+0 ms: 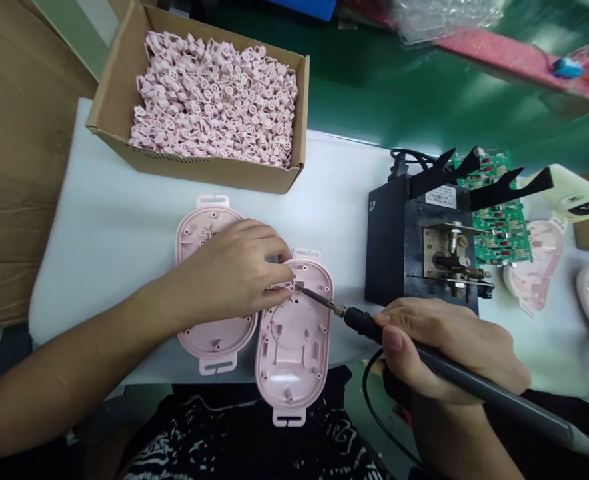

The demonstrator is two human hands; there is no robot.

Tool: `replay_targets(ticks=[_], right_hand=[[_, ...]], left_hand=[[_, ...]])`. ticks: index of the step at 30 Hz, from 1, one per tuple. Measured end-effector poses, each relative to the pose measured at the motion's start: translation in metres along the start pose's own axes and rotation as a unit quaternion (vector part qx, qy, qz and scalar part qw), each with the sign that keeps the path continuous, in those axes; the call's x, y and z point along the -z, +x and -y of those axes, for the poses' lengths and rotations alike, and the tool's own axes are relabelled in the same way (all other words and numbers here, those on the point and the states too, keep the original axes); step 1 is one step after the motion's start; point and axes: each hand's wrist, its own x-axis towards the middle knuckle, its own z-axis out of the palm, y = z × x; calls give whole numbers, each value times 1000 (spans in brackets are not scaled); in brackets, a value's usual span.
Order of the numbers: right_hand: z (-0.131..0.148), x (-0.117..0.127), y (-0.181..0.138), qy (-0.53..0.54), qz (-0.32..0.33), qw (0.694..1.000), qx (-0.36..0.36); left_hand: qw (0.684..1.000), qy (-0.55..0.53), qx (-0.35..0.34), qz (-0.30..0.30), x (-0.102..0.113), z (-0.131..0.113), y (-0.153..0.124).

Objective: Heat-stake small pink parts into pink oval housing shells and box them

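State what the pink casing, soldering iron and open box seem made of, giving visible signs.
The pink casing looks like moulded plastic, satin, with formed bosses. The soldering iron has a glinting metal shaft and matte dark plastic or rubber grip. The box seems corrugated cardboard: brown, with a fluted cut edge.

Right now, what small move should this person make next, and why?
Probably ease the left hand slightly back from the tip of the soldering iron, held in the right hand. The tip sits on the pink plastic housing right beside those fingertips, so a slip could touch skin.
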Motion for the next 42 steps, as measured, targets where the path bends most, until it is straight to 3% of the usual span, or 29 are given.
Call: replay_targets(ticks=[42], right_hand=[[-1, 2, -7, -18, 26, 998, -49]], left_hand=[[1000, 3, 1, 0, 0, 0, -1]])
